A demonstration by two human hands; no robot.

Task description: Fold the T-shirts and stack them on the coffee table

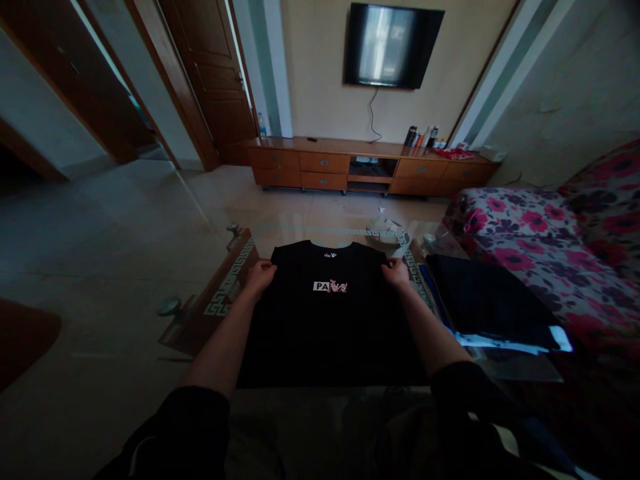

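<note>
A black T-shirt [330, 333] lies spread flat on the glass table [235, 267], its neckline at the far side. White and pink print runs across its chest, and a small white mark sits below the collar. My left hand [261, 276] pinches the shirt's edge at the left sleeve. At the opposite sleeve, my right hand [397, 272] has its fingers closed on the edge. Just right of my right forearm is a stack of folded dark clothes [493, 300] with a light blue layer underneath.
A flower-patterned sofa [530, 220] stands along the right. Beyond the table, a low wooden cabinet [325, 163] carries several bottles [420, 137] below a wall-mounted television [395, 47]. A bowl-like container [386, 230] shows near the table's far edge.
</note>
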